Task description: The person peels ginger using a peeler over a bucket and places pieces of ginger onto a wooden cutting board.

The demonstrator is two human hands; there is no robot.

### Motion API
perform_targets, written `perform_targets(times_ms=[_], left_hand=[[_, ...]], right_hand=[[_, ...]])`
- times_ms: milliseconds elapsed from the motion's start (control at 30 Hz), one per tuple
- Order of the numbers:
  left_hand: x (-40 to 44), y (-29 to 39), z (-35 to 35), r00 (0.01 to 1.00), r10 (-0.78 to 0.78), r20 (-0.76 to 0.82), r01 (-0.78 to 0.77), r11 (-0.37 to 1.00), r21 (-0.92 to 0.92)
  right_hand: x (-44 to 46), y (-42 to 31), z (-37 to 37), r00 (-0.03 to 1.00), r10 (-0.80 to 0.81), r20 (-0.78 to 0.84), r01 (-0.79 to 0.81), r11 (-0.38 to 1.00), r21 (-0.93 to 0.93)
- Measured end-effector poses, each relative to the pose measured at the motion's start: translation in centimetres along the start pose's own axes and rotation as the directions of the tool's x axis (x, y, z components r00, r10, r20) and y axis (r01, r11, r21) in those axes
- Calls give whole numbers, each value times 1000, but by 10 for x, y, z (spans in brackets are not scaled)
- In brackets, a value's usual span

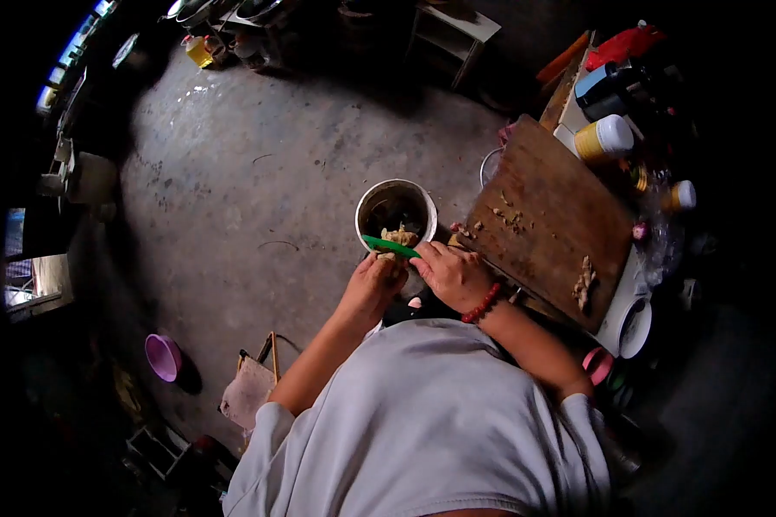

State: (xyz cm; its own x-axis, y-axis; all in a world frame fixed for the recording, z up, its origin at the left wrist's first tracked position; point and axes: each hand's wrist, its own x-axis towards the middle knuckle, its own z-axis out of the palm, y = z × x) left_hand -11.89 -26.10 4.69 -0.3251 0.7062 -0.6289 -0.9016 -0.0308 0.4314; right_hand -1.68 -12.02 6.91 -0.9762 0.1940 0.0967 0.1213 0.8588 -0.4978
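My left hand (378, 284) is closed on a small pale piece of ginger (386, 257), partly hidden by the fingers. My right hand (451, 274), with a red bead bracelet at the wrist, grips a slim green tool (386, 246). That tool lies across the ginger; whether it is a knife or a peeler I cannot make out. Just beyond both hands stands a white bucket (434, 209) with a dark inside. Pale ginger (399, 235) shows past the tool, against the bucket's near inside.
To the right, a wooden board (539, 189) carries ginger scraps (513, 215) and a knobbly ginger root (585, 283). Behind it are a white-lidded jar (603, 140) and dark bottles (599, 86). A purple basin (163, 358) and a small chair (250, 389) stand at left.
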Motion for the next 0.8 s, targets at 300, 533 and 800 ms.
perform_targets(times_ms=[300, 533, 800], left_hand=[[-7, -16, -1, 973, 203, -109, -173, 956, 237], [-4, -18, 1, 979, 202, 0, -199, 968, 155], [0, -24, -27, 994, 92, 55, -106, 920, 377]], right_hand=[[5, 26, -17, 932, 330, -149, -343, 936, -72], [-1, -4, 5, 993, -11, -120, 25, 994, 111], [-11, 19, -4, 989, -110, -96, 112, 994, 17]])
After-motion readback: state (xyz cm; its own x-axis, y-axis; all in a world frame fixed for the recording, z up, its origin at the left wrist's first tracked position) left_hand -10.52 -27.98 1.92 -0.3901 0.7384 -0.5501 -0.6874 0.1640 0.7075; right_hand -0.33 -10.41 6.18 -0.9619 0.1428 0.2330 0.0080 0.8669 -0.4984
